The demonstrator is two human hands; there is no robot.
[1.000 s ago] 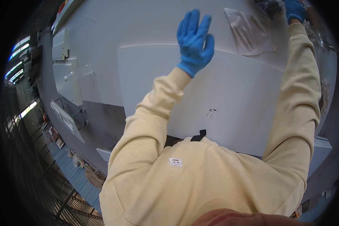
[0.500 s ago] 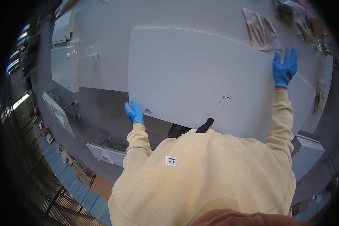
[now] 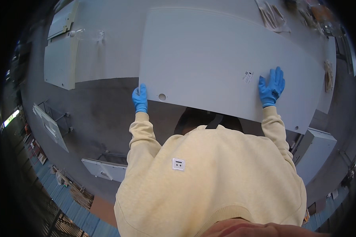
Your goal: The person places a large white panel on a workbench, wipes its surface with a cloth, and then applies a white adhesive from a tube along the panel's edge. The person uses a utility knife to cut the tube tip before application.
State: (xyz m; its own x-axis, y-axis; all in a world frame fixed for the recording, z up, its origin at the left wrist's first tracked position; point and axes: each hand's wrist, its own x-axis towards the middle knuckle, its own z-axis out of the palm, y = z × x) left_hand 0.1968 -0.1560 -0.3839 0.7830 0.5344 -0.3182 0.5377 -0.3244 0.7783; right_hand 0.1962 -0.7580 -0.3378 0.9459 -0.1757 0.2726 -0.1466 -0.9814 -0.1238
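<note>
Left hand [image 3: 140,99] seemingly grips grey panel [image 3: 209,59]; right hand [image 3: 271,87] flat on it

A large flat white rectangular panel [image 3: 225,63] lay across the grey worktop, its near edge overhanging the front. 1 round hole sat near its near left corner, 1 smaller hole near its near right corner, and a small printed label lay toward its right side.
</note>
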